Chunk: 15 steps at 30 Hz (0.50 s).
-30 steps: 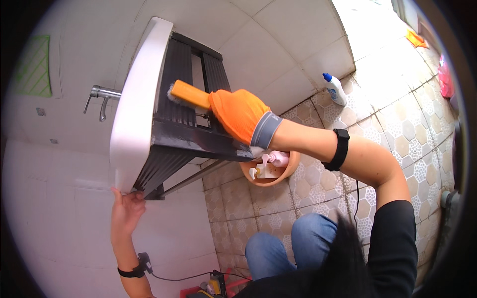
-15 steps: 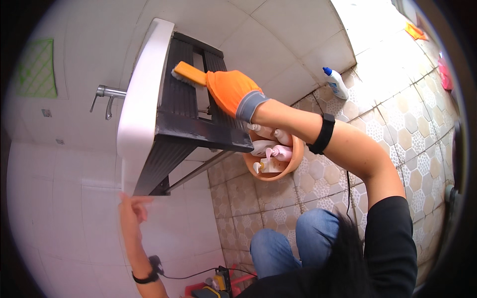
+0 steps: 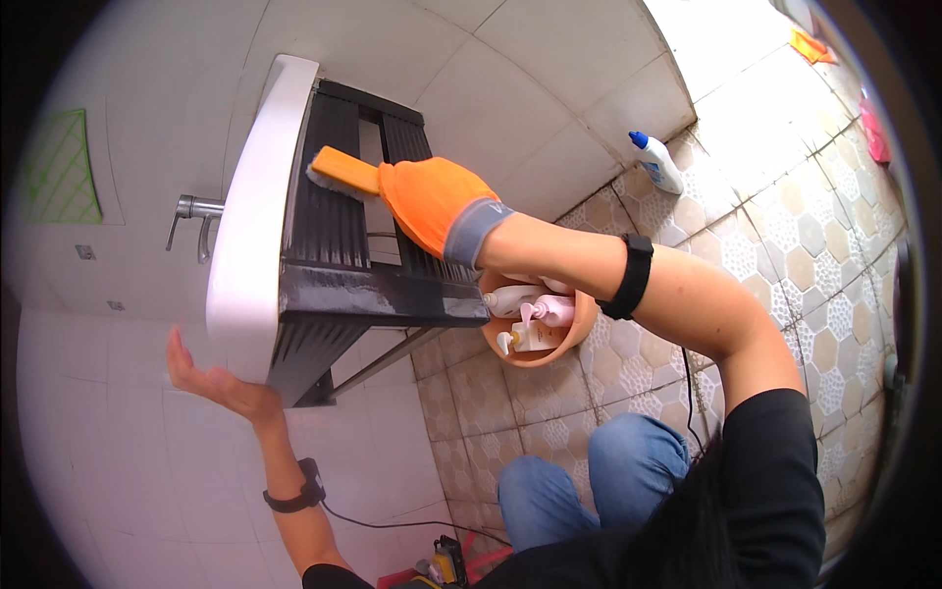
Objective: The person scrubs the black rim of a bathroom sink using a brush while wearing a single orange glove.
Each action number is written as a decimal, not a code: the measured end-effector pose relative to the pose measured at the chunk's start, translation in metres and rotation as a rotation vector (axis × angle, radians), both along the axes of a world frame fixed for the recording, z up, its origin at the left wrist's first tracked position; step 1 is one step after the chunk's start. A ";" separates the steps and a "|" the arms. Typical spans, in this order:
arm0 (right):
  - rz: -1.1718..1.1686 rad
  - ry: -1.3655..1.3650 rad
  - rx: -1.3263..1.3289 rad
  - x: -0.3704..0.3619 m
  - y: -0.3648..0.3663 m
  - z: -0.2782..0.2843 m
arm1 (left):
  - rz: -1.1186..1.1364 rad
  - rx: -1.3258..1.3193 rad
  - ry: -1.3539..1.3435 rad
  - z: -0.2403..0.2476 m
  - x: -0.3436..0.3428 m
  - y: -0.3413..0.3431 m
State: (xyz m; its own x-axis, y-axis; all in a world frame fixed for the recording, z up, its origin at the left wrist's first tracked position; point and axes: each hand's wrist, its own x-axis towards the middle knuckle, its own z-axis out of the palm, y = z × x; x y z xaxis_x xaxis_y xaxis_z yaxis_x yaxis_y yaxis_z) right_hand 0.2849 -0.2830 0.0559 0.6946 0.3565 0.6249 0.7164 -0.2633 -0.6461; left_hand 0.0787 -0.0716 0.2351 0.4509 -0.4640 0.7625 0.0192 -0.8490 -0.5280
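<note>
My right hand (image 3: pixel 432 204), in an orange glove with a grey cuff, grips a scrub brush (image 3: pixel 345 173) with a yellow-orange handle. Its pale bristles rest on the black ribbed panel (image 3: pixel 329 221) of a stand beneath the white sink (image 3: pixel 245 236). Whitish, foam-like smears mark the stand's black front bar (image 3: pixel 339 296). My bare left hand (image 3: pixel 224 385) is at the sink's near lower corner, its fingers stretched out and holding nothing. The wrist appears to be against the edge, but whether it presses there I cannot tell.
A terracotta-coloured tub (image 3: pixel 581 329) of pump bottles sits on the tiled floor beside the stand. Farther off stands a white bottle (image 3: pixel 659 165) with a blue cap. A metal tap (image 3: pixel 198 207) juts from the sink. Cables run from my wrist straps.
My left hand has moved up and left along the sink's corner, its fingers now straighter. The brush stays on the ribbed panel. The whole view has shifted slightly.
</note>
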 end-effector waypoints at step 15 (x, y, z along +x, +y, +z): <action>0.065 -0.049 0.005 0.010 -0.008 0.019 | 0.090 -0.028 -0.066 0.000 0.003 -0.007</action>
